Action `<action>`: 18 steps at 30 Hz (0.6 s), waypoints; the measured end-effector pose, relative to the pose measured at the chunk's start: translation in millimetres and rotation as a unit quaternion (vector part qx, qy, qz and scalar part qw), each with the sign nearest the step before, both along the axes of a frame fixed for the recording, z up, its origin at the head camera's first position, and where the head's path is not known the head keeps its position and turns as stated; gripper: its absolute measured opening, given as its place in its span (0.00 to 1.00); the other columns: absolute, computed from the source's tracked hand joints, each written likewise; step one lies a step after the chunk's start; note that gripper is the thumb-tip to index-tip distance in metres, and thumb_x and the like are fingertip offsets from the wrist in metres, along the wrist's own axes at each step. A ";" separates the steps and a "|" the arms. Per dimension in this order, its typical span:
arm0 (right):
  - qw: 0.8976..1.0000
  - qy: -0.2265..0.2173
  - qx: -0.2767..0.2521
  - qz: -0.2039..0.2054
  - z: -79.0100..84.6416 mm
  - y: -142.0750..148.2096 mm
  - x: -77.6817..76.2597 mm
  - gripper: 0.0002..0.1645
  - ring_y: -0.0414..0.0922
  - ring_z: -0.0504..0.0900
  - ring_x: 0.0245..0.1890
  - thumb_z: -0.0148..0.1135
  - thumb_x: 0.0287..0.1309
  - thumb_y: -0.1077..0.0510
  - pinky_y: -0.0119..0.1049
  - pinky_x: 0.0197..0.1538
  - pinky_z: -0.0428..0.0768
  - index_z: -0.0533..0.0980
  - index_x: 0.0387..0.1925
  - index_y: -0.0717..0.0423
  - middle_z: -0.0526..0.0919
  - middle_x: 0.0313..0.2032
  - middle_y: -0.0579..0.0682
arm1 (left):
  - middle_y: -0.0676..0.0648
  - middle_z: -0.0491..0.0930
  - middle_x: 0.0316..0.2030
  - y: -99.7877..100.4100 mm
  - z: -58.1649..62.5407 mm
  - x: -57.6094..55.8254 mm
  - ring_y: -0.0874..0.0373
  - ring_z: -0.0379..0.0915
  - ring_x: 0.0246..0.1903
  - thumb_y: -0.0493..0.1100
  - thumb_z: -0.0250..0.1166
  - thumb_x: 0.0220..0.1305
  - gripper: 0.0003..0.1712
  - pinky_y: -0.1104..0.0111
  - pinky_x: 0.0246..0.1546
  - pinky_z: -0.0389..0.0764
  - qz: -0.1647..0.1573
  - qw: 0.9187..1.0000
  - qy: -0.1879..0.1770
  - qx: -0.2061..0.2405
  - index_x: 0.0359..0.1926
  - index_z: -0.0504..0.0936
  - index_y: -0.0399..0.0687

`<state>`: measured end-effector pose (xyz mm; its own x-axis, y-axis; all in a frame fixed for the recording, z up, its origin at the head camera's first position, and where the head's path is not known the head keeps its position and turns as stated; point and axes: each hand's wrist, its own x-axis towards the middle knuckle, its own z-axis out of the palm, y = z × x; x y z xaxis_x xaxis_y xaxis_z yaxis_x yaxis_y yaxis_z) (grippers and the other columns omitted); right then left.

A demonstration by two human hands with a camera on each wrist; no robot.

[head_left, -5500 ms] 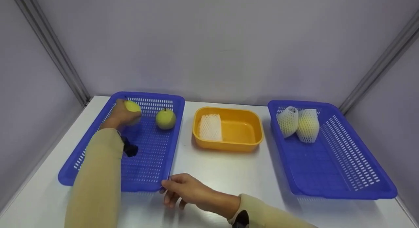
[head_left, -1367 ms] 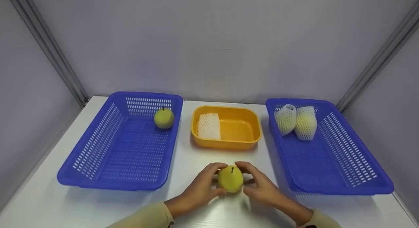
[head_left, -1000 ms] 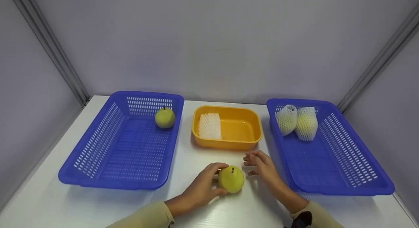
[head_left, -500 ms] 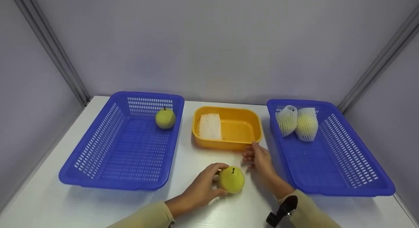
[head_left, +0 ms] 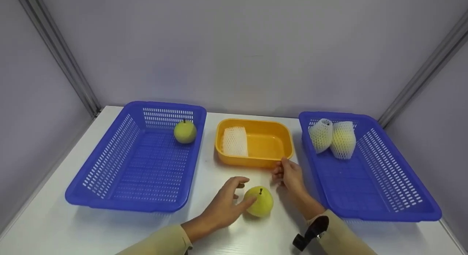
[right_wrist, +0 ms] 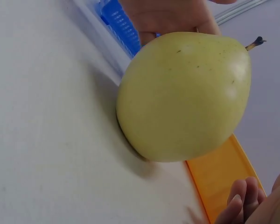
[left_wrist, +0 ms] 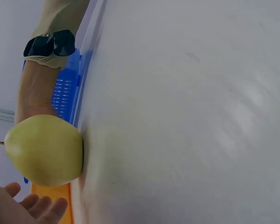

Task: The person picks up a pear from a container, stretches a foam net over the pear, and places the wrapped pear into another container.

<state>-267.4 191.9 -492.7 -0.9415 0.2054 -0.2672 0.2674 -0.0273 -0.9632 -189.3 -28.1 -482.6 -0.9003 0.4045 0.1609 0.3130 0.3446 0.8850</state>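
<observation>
A yellow-green pear [head_left: 263, 205] stands on the white table, stem up, with nothing wrapped round it. At its left is my left hand [head_left: 223, 207], fingers spread and relaxed; the thumb overlaps the pear in the head view. The right wrist view has the pear [right_wrist: 182, 98] large in front of the left palm. My right hand [head_left: 292, 176] is at the front right corner of the orange tub [head_left: 256, 161], fingers loosely bent, a fingertip right at the rim. Inside the tub lies a white foam net sleeve [head_left: 235, 141], flat against the left end.
On the left, a blue basket [head_left: 128, 205] holds one bare pear [head_left: 185, 132]. The blue basket [head_left: 384, 215] on the right contains two pears in white foam nets [head_left: 343, 141]. Grey walls close off the back and sides.
A pear went from the left basket to the table, where both hands held it. The right hand then moved off to the tub's corner, and the left fingers have now loosened from the pear.
</observation>
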 end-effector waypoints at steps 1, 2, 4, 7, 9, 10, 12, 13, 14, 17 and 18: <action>1.000 -0.002 -0.002 0.000 0.2 -0.1 -0.2 0.23 0.39 0.77 0.21 0.41 0.82 0.48 0.31 0.22 0.67 0.74 0.40 0.61 0.79 0.22 0.45 | 0.42 0.70 0.63 -0.6 5.0 -1.0 0.44 0.70 0.62 0.57 0.59 0.75 0.29 0.53 0.56 0.78 0.007 1.000 0.002 0.005 0.66 0.70 0.43; 1.000 -0.003 -0.004 -0.001 0.3 -0.1 -0.4 0.23 0.39 0.77 0.21 0.41 0.82 0.49 0.31 0.22 0.67 0.74 0.40 0.61 0.79 0.22 0.45 | 0.41 0.71 0.62 -0.9 10.9 -2.8 0.44 0.71 0.61 0.56 0.56 0.77 0.27 0.54 0.55 0.79 0.014 1.000 0.006 0.011 0.65 0.70 0.42; 1.000 -0.006 -0.005 0.000 0.7 0.4 -1.1 0.23 0.39 0.77 0.21 0.41 0.82 0.49 0.31 0.23 0.68 0.74 0.39 0.61 0.78 0.22 0.45 | 0.42 0.73 0.60 -1.5 26.3 -8.0 0.46 0.73 0.59 0.54 0.53 0.79 0.24 0.56 0.53 0.79 0.027 0.999 0.012 0.022 0.62 0.72 0.41; 1.000 -0.008 -0.012 -0.004 1.0 0.9 -2.3 0.22 0.39 0.77 0.20 0.41 0.82 0.49 0.31 0.22 0.69 0.74 0.39 0.61 0.79 0.21 0.45 | 0.41 0.76 0.57 -1.7 57.9 -19.8 0.48 0.76 0.56 0.52 0.53 0.80 0.21 0.59 0.54 0.80 0.049 0.998 0.000 0.041 0.60 0.74 0.40; 1.000 -0.011 -0.012 -0.006 0.8 1.0 -2.9 0.22 0.40 0.77 0.21 0.41 0.82 0.49 0.31 0.22 0.69 0.74 0.39 0.60 0.79 0.22 0.45 | 0.42 0.77 0.55 -2.8 82.2 -30.1 0.49 0.78 0.53 0.52 0.55 0.78 0.21 0.60 0.52 0.82 0.069 0.996 -0.019 0.048 0.58 0.75 0.40; 1.000 -0.010 -0.014 -0.007 0.6 0.7 -3.2 0.22 0.39 0.77 0.21 0.41 0.82 0.50 0.31 0.22 0.69 0.73 0.39 0.60 0.79 0.22 0.45 | 0.41 0.78 0.54 -3.7 93.8 -36.5 0.49 0.78 0.52 0.51 0.57 0.77 0.20 0.60 0.51 0.83 0.080 0.995 -0.030 0.054 0.57 0.76 0.39; 1.000 -0.009 -0.018 -0.008 0.1 0.3 -3.1 0.22 0.40 0.77 0.21 0.41 0.82 0.50 0.31 0.22 0.69 0.73 0.39 0.61 0.79 0.22 0.45 | 0.41 0.78 0.52 -5.7 114.8 -50.1 0.50 0.79 0.49 0.50 0.60 0.76 0.20 0.63 0.46 0.85 0.103 0.992 -0.045 0.059 0.56 0.76 0.39; 1.000 -0.004 -0.019 -0.009 -0.4 0.2 -2.9 0.21 0.40 0.77 0.21 0.41 0.82 0.51 0.30 0.22 0.69 0.73 0.38 0.61 0.79 0.21 0.45 | 0.41 0.78 0.51 -6.8 123.7 -57.8 0.51 0.79 0.47 0.50 0.61 0.75 0.20 0.64 0.43 0.85 0.114 0.990 -0.055 0.058 0.56 0.76 0.39; 1.000 0.002 -0.021 -0.010 -0.8 -0.1 -2.6 0.21 0.40 0.77 0.20 0.42 0.82 0.51 0.30 0.22 0.70 0.73 0.38 0.61 0.79 0.21 0.46 | 0.41 0.78 0.50 -8.2 131.0 -65.8 0.51 0.79 0.46 0.50 0.61 0.75 0.20 0.65 0.41 0.85 0.123 0.989 -0.063 0.058 0.55 0.77 0.38; 1.000 0.018 -0.023 -0.010 -2.5 -0.8 -1.1 0.20 0.39 0.77 0.20 0.43 0.81 0.52 0.30 0.21 0.71 0.74 0.37 0.62 0.79 0.21 0.46 | 0.40 0.78 0.50 -11.8 142.8 -90.8 0.51 0.77 0.45 0.50 0.61 0.75 0.22 0.64 0.41 0.85 0.144 0.983 -0.099 0.050 0.56 0.76 0.37; 0.999 0.022 -0.024 -0.010 -3.3 -1.0 -0.5 0.20 0.39 0.78 0.20 0.43 0.81 0.53 0.30 0.20 0.71 0.74 0.37 0.62 0.79 0.21 0.46 | 0.40 0.77 0.51 -12.7 143.6 -98.8 0.50 0.77 0.47 0.51 0.61 0.75 0.22 0.64 0.43 0.85 0.148 0.981 -0.117 0.040 0.57 0.75 0.37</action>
